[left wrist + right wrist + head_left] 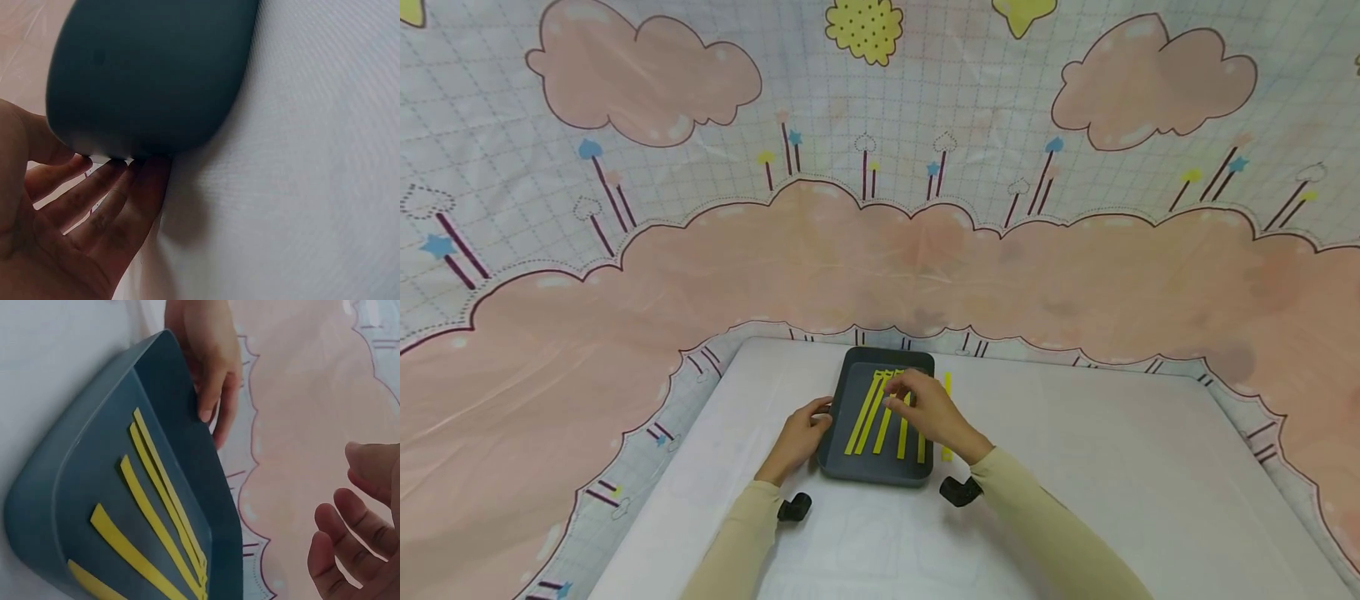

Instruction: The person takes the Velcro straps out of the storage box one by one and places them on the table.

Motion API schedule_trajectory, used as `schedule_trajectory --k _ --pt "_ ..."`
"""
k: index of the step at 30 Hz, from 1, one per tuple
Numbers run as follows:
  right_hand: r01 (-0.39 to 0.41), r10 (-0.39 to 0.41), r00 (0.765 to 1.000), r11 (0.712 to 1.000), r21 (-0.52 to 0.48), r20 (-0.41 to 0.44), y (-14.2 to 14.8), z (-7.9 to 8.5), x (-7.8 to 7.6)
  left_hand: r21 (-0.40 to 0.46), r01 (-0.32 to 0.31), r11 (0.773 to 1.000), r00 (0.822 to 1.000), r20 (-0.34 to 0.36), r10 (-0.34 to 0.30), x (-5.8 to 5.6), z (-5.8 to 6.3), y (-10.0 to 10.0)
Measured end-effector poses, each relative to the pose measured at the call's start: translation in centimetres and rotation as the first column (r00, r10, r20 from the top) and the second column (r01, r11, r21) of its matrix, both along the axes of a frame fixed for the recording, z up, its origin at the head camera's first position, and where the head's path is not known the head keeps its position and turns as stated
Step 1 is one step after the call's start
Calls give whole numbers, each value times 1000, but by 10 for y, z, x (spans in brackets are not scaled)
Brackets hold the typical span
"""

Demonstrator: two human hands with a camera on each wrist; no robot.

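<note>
Yellow strips [882, 430] lie fanned inside the grey tray [876, 476], where our right grip [931, 410], empty with fingers apart, hangs over them; brushing low could skew them. Our left grip [797, 440], fingers loosely spread against the tray's side, could shove it along the table [1075, 500] by pressing hard, disturbing the strips.

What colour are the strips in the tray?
The strips are yellow; the right wrist view shows them best.

Room over the tray's near rim [874, 478], left fingers [75, 203] blocking its left wall, right fingers [365, 520] barring space above yellow strips [128, 548]
</note>
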State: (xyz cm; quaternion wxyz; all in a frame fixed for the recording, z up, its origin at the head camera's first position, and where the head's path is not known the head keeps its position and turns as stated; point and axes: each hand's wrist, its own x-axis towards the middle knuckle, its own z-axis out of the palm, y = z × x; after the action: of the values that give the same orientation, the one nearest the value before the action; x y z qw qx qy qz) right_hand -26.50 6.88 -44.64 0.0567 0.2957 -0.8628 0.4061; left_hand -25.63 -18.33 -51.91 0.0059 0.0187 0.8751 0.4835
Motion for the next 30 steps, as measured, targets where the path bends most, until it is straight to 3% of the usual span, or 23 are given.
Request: schedule_trajectory --k 6,11,16,30 --pt "-34 47 993 991 128 -105 -11 2 -3 -2 -8 1000 1000 18 8 1 1 1" --pt "-76 105 985 975 211 -133 -19 6 -2 0 -5 1000 1000 30 5 2 3 1" --pt "-67 124 981 941 333 -152 -27 4 -7 1 -3 1000 1000 28 3 3 5 1" --pt "-60 167 966 886 459 -196 -42 -4 -18 -9 -3 1000 1000 -1 3 2 3 2"
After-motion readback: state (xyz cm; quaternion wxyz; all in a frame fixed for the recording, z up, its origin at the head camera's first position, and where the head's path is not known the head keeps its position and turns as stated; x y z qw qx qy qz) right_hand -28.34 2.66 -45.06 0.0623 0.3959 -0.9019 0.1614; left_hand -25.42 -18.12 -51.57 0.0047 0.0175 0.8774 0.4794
